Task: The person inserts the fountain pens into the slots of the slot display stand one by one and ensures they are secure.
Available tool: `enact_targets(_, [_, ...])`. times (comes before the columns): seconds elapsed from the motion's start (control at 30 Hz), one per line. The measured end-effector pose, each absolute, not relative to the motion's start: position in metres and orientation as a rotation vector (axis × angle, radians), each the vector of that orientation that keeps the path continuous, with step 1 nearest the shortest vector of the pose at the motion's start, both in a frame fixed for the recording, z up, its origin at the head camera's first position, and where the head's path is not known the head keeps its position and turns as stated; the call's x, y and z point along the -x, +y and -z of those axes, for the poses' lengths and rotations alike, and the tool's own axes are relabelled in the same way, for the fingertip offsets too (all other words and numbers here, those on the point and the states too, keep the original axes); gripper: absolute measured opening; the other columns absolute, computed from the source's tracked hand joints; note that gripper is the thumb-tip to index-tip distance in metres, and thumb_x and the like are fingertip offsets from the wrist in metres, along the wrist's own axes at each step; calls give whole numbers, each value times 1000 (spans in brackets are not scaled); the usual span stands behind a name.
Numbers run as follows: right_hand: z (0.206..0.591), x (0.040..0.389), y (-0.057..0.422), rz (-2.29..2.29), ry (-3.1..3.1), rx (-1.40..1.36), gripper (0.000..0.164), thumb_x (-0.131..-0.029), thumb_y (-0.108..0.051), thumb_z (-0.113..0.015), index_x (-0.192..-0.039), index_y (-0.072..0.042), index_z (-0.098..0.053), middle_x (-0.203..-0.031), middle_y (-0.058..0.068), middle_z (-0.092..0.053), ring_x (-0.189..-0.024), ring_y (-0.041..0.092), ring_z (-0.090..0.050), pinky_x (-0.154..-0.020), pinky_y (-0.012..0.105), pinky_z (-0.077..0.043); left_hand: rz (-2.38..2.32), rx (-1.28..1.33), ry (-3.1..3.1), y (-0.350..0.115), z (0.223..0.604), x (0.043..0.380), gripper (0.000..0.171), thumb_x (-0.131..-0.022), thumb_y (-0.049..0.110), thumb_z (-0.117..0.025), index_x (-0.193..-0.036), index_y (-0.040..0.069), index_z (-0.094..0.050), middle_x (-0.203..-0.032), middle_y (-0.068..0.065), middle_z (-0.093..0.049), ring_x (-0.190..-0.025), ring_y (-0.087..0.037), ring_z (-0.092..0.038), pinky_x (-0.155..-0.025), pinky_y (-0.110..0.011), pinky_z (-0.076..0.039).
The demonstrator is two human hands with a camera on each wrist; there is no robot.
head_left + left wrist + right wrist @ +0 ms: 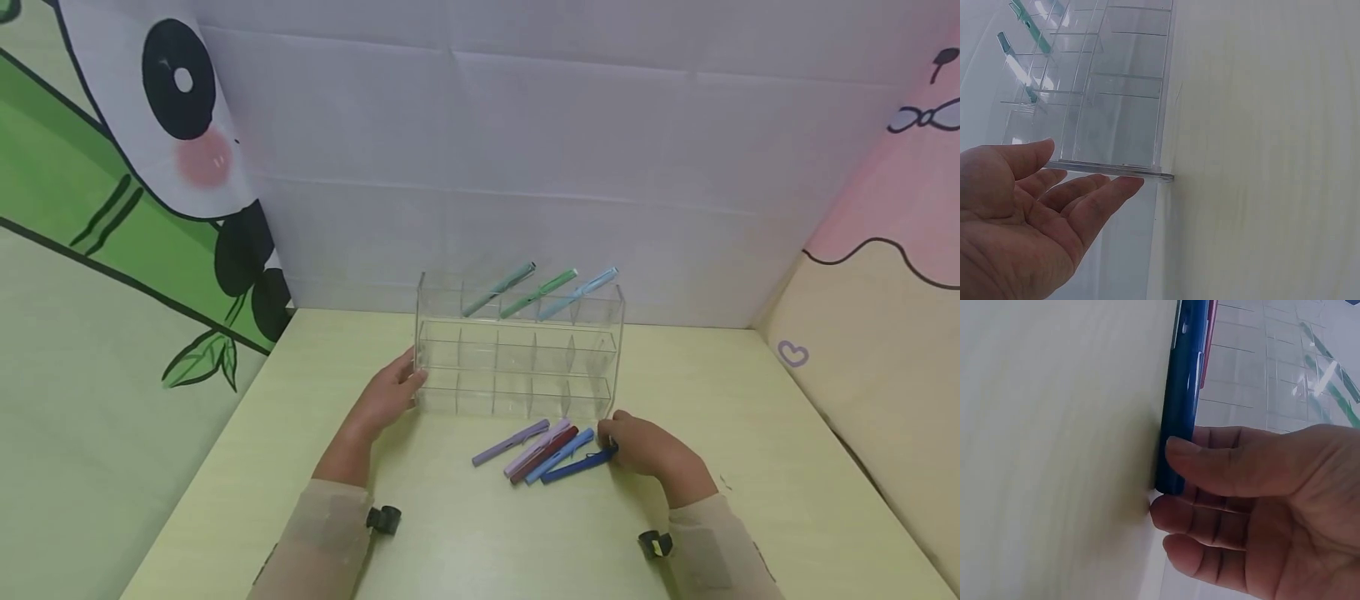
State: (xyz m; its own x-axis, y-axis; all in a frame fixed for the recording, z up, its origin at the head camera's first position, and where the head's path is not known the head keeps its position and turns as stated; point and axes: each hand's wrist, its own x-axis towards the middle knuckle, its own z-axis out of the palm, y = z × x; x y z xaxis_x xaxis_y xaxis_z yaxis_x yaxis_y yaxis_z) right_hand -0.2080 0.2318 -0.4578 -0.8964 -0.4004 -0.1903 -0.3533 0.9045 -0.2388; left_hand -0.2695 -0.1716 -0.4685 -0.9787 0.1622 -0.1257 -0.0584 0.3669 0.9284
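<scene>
A clear tiered pen rack (pixel 517 358) stands upright on the table with several compartments per tier. My left hand (pixel 388 393) holds its left side panel, thumb at the front edge and fingers along the outside; the left wrist view shows this hand (pixel 1041 219) close. My right hand (pixel 637 443) pinches one end of a dark blue fountain pen (pixel 573 467) between thumb and fingers. In the right wrist view the pen (pixel 1182 400) lies along the tabletop. Beside it lie a blue pen (pixel 558 457), a dark red pen (pixel 543 456), a lilac pen (pixel 528 454) and a purple pen (pixel 510 442).
In the rack's top tier lean a grey-green pen (pixel 498 290), a green pen (pixel 538 293) and a light blue pen (pixel 577 294). A white cloth wall (pixel 525 150) rises behind the pale table (pixel 465 533). Printed cloths hang at both sides.
</scene>
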Motion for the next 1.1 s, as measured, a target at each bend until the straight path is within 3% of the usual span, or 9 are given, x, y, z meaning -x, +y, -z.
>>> enact_targets(0.37, [440,209,245,597,2636,463,21,-84,3,-67,-88,-15,-58,-83,-1,-56,-75,17,-49,-62,31,-40,-1652,-92,2434,-170,469,270,60,-104,37,-48,-157,35,-20,-159,-8,-32,-141,-35,-38,-102,-50,-50])
enact_targets(0.57, [431,210,255,821,2475,505,12,-90,-8,-68,-94,-13,-58,-82,2,-58,-71,19,-53,-60,32,-48,-1642,-80,2447,-171,470,272,62,-102,43,-49,-157,36,-20,-159,-8,-33,-141,-35,-40,-102,-49,-51])
enact_targets(0.73, [428,210,260,956,2409,596,10,-96,-19,-64,-96,-11,-57,-84,12,-61,-71,25,-60,-59,35,-53,-1636,-65,2447,-171,471,272,61,-103,38,-49,-157,35,-20,-159,-7,-33,-140,-35,-40,-101,-48,-51])
enact_targets(0.87, [425,210,260,1047,2415,614,11,-98,-21,-61,-96,-11,-57,-83,12,-60,-71,26,-61,-62,37,-56,-1635,-53,2444,-170,470,272,60,-104,36,-48,-157,36,-20,-159,-6,-33,-141,-34,-40,-102,-48,-51])
enact_targets(1.1, [420,208,254,1140,2524,615,10,-98,-21,-61,-102,-12,-57,-88,9,-62,-80,27,-61,-66,29,-54,-1646,-56,2433,-171,470,271,60,-104,34,-48,-157,35,-20,-159,-7,-32,-141,-35,-38,-102,-49,-50])
